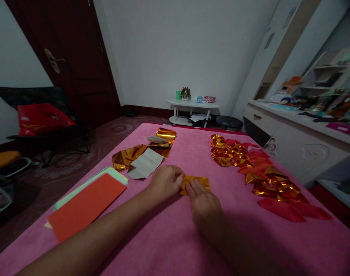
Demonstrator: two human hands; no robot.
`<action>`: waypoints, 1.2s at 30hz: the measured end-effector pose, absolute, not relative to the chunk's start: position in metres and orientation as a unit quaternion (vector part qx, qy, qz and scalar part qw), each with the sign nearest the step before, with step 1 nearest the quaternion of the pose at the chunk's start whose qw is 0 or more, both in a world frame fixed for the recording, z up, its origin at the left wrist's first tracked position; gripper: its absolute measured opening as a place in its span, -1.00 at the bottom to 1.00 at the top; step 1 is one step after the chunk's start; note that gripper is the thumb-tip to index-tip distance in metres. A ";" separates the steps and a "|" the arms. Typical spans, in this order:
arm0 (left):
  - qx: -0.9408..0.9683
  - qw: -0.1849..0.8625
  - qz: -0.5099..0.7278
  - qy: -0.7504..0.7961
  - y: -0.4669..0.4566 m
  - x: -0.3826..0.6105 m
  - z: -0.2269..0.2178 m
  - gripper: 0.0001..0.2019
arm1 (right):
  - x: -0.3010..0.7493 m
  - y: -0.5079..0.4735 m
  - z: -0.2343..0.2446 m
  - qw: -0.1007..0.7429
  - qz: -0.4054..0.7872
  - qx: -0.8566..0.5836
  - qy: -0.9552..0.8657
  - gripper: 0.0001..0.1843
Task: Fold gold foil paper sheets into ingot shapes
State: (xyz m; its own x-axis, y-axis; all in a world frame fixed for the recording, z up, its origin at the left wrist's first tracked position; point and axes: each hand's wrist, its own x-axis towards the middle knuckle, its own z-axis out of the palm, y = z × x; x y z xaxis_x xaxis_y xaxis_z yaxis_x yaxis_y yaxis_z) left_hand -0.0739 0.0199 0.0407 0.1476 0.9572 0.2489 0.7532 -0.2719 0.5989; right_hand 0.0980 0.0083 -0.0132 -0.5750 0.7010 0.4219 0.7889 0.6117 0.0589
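A small piece of gold foil paper [203, 181] lies on the pink cloth between my hands. My left hand [166, 182] is closed, its thumb and curled fingers pinching the paper's left edge. Stretched out over the paper, the fingers of my right hand [205, 205] press it flat against the cloth and hide part of it. Just beyond my left hand is a sheet of foil paper with its pale back up [146, 163]. Crumpled gold foil sheets [123, 158] and a gold foil roll [165, 133] lie behind it.
Coloured paper sheets [90, 205], orange on top, lie at the left of the pink-covered table [189, 153]. Folded gold foil pieces [231, 151] and red folded pieces [290, 209] spread along the right. A white dresser [301, 134] stands close to the right; a low white table [193, 104] stands beyond.
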 end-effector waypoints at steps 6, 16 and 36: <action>0.572 0.419 0.530 0.465 0.049 -0.090 0.004 -0.64 | 0.115 0.027 0.003 0.324 0.169 -0.442 -0.819 -0.59; 0.689 0.383 0.465 0.403 0.032 -0.081 0.013 -0.81 | 0.122 0.039 0.007 0.520 0.555 -0.340 -0.553 -0.96; 0.531 0.459 0.551 0.451 0.027 -0.070 0.017 -0.75 | 0.118 0.035 0.017 0.486 0.517 -0.441 -0.550 -0.54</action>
State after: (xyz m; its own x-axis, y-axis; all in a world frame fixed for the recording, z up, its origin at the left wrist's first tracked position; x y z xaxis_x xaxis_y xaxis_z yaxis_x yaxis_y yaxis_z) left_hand -0.0698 0.0271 0.0171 -0.0148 0.9852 0.1706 -0.0269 -0.1709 0.9849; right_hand 0.1180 0.0354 0.0169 -0.1384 0.9872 0.0788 -0.0174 0.0771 -0.9969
